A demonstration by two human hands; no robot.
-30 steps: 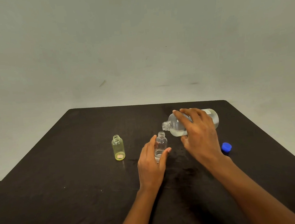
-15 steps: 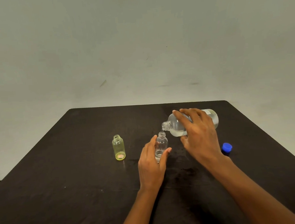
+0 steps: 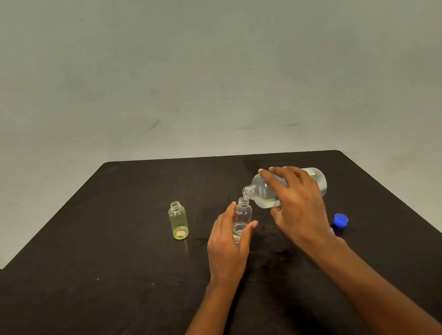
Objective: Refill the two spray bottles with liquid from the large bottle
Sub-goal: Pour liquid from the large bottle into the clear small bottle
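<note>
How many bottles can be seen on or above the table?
3. The yellow bottle stands alone at left. The small clear bottle is in the left hand. The large bottle is tilted in the right hand.

Left hand (image 3: 227, 248) cupped round the small clear bottle (image 3: 242, 218); right hand (image 3: 298, 203) just right of it, fingers clamped.

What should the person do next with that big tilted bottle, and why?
Probably keep tipping the large bottle a little, its mouth just above the clear small bottle, which holds only a shallow pool. The left hand steadies it; the right hand pours.
</note>
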